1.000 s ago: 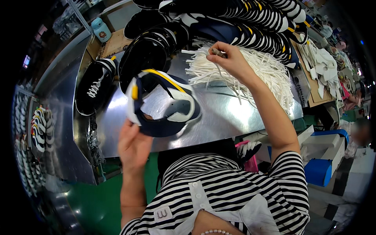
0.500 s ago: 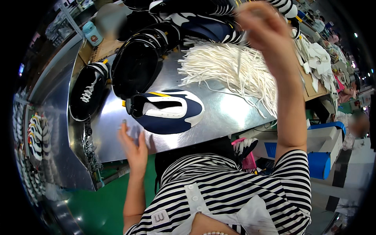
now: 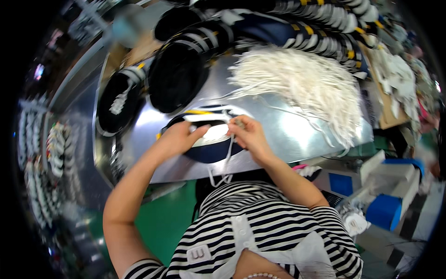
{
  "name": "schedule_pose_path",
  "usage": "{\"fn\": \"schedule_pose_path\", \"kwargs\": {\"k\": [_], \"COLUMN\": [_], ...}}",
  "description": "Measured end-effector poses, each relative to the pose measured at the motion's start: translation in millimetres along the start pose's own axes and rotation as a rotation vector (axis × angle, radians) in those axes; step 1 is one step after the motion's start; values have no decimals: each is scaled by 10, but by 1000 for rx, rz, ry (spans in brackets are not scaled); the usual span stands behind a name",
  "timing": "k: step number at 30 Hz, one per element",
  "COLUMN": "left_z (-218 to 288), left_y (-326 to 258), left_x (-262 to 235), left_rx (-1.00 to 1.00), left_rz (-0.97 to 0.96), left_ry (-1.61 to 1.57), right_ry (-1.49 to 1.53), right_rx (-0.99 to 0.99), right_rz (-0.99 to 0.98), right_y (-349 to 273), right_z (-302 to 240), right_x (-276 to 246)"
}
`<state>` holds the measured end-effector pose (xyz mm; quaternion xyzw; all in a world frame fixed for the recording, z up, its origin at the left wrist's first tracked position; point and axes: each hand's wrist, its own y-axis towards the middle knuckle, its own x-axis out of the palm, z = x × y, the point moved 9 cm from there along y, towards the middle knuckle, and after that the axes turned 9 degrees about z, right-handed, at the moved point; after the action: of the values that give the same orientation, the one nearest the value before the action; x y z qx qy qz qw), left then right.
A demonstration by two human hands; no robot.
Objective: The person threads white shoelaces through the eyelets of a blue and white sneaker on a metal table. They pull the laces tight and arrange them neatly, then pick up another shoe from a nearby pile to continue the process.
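Observation:
A navy and white shoe upper [image 3: 209, 154] with a yellow stripe lies on the metal table in front of me. My left hand [image 3: 181, 139] holds its near left part, thumb stretched over the opening and the other fingers partly hidden. My right hand [image 3: 249, 138] pinches a white shoelace [image 3: 228, 158] at the right end of the eyelet area. The lace hangs over the upper and down past the table's near edge. Blur hides whether it passes through an eyelet. A large heap of white laces [image 3: 297, 83] lies beyond my right hand.
Black nested shoe uppers [image 3: 179, 76] and a black upper with white lacing [image 3: 119, 100] stand at the left of the metal table [image 3: 278, 158]. A long row of nested navy uppers [image 3: 278, 30] runs along the back. White scraps [image 3: 395, 74] lie at the far right.
My right hand has come down from the back row to the upper and now holds a lace. My left hand has moved from beside the upper onto it. The view has shifted.

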<state>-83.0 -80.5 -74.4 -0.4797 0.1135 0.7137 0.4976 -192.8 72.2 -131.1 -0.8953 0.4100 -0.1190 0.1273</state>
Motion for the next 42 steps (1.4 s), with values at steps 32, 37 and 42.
{"fn": "schedule_pose_path", "kwargs": {"k": [32,37,42], "left_z": [306,268,422], "left_y": [-365,-400,-443], "left_x": [586,585,486], "left_rx": [-87,-89,-16], "left_rz": [425,393,375], "left_ry": [-1204,-1116,-979], "right_ry": [-163,-236,-307], "right_rx": [-309,-237,-327], "right_rz": [-115,-184,-187], "right_y": [-452,-437,-403], "right_z": [-509,-530,-597], "right_x": [-63,-89,-100]}}
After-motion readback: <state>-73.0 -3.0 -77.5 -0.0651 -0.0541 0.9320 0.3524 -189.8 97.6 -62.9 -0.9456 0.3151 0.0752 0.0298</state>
